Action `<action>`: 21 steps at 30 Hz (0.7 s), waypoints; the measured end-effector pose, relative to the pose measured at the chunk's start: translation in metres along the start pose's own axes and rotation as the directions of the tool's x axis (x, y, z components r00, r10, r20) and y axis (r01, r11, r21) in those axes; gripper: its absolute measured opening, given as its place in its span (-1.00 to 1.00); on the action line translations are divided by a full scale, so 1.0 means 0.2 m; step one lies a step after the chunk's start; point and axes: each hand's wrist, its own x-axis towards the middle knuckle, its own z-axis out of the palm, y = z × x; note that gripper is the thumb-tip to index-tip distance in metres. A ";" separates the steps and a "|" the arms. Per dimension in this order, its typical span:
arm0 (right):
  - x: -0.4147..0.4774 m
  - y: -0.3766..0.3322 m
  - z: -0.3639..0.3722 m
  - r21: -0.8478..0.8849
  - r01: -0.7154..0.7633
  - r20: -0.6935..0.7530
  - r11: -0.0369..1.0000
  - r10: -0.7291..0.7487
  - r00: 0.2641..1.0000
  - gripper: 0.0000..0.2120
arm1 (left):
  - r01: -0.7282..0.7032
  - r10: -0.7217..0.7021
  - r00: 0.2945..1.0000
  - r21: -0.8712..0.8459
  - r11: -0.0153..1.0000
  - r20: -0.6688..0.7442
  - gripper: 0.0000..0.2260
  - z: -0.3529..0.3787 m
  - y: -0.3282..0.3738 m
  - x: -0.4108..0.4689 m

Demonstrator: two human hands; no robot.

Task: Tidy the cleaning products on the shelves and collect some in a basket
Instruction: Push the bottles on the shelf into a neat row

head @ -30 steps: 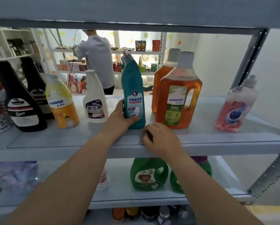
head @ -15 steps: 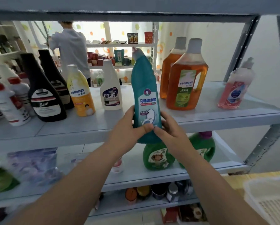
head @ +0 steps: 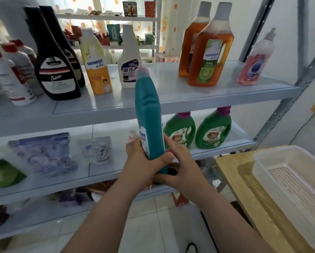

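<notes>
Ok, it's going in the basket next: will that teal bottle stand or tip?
Likely tippy: the teal bottle is tall and slim. It looks stiff, undented where the left hand and right hand grip it. Laying it flat in the basket seems safer.

The teal bottle (head: 149,114) has its base hidden between the left hand (head: 140,165) and the right hand (head: 182,170). Its label (head: 143,136) is turned mostly out of sight. At 4 o'clock the white basket (head: 260,167) is cut off by the right edge. At 1 o'clock the front amber bottle (head: 207,57) covers much of the rear amber bottle (head: 189,42). The clutter (head: 74,198) low at 8 o'clock is too blurred to identify.
</notes>
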 end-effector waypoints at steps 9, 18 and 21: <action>-0.09 -0.01 0.01 0.166 -0.122 -0.115 0.979 0.142 0.983 -0.54 | 0.130 -0.106 0.987 -0.214 0.968 0.119 -0.48 -0.09 -0.22 -0.16; -0.06 0.03 -0.16 0.251 -0.174 0.047 0.952 0.167 0.985 -0.58 | 0.137 -0.113 0.986 -0.216 0.967 0.120 -0.65 0.05 -0.29 -0.17; -0.04 0.06 -0.22 0.240 -0.177 0.065 0.954 0.166 0.984 -0.57 | 0.159 -0.144 0.986 -0.198 0.967 0.086 -0.59 0.12 -0.31 -0.14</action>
